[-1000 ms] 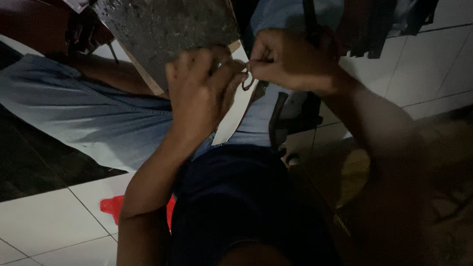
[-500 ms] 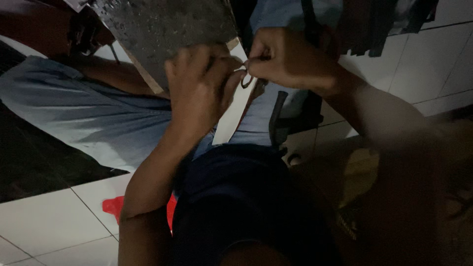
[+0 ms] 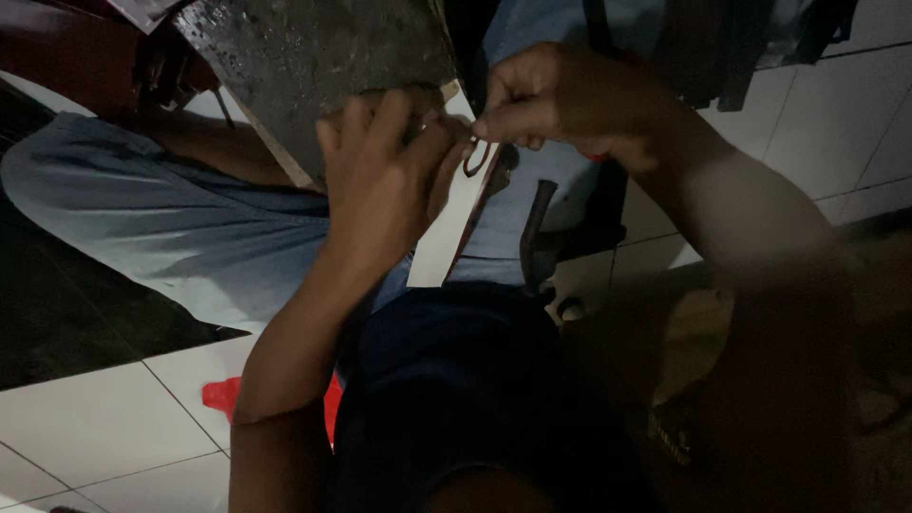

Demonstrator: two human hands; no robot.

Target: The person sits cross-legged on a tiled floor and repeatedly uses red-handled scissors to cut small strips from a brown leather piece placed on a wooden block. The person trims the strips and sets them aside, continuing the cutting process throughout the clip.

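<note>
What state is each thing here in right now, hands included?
left hand: closed, fingers curled on the edge of the grey board.
right hand: pinching a small metal ring.
small metal ring: held up between the two hands.
grey board: tilted, speckled.
white strip: hanging slanted under the hands.
red scrap: lying on the tiled floor.

A pale blue cloth [image 3: 142,237] lay spread at the left over the white tiled floor [image 3: 85,446]. A scrap of red plastic [image 3: 228,397] sat on the near tiles. A dark hammer-like tool [image 3: 534,237] stood right of centre. Dark garments [image 3: 722,47] hung at the far right against a white tiled wall [image 3: 836,114].
</note>
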